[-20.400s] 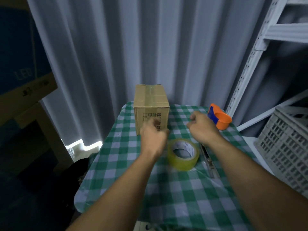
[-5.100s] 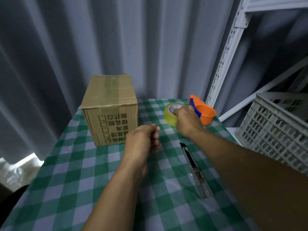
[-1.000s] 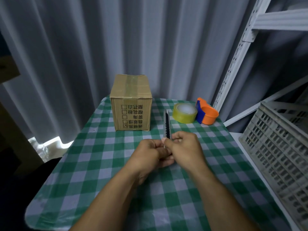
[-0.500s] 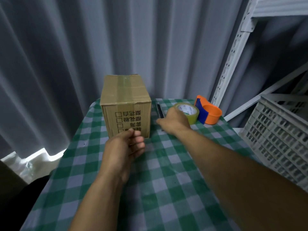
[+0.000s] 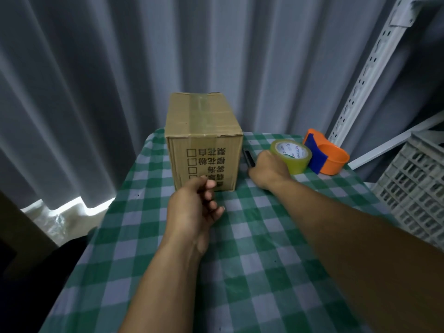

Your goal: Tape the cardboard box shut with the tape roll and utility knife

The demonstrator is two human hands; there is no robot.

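The cardboard box (image 5: 204, 131) stands upright at the back of the green checked table (image 5: 252, 241), with a strip of clear tape along its closed top. The black utility knife (image 5: 248, 156) lies just right of the box, its near end under my right hand (image 5: 268, 170), which is closed over it. The yellowish tape roll (image 5: 292, 155) lies flat right behind that hand. My left hand (image 5: 194, 207) hovers in front of the box, fingers loosely curled and holding nothing.
An orange and blue tape dispenser (image 5: 329, 159) sits right of the roll. A grey plastic crate (image 5: 418, 188) and a white shelf upright (image 5: 360, 75) stand at the right. Grey curtains hang behind the table.
Both hands held the knife near me a second ago. Since then my right hand has carried it back beside the box, and my left hand has let go and stays in front of the box.
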